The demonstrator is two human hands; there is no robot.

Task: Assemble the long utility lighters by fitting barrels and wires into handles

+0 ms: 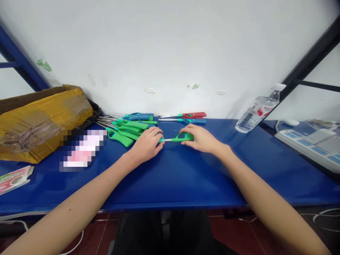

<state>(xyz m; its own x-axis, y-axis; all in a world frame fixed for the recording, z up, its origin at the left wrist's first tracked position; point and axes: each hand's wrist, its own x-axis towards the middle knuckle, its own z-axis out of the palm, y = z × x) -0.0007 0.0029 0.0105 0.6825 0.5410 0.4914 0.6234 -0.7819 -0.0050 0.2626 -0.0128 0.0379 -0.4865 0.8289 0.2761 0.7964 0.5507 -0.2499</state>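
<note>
A green plastic lighter with a thin metal rod is held level between the fingers: its handle is pinched by the right hand, while the left hand is curled at the rod's other end, its exact hold hidden. On one clear plastic bottle, right of the fingers, red lettering cannot be read. Beyond them, one red lighter and one blue lighter are seen.

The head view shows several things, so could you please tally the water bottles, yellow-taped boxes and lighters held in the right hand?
Water bottle: 1
Yellow-taped box: 1
Green lighter in the right hand: 1
Total: 3
</note>
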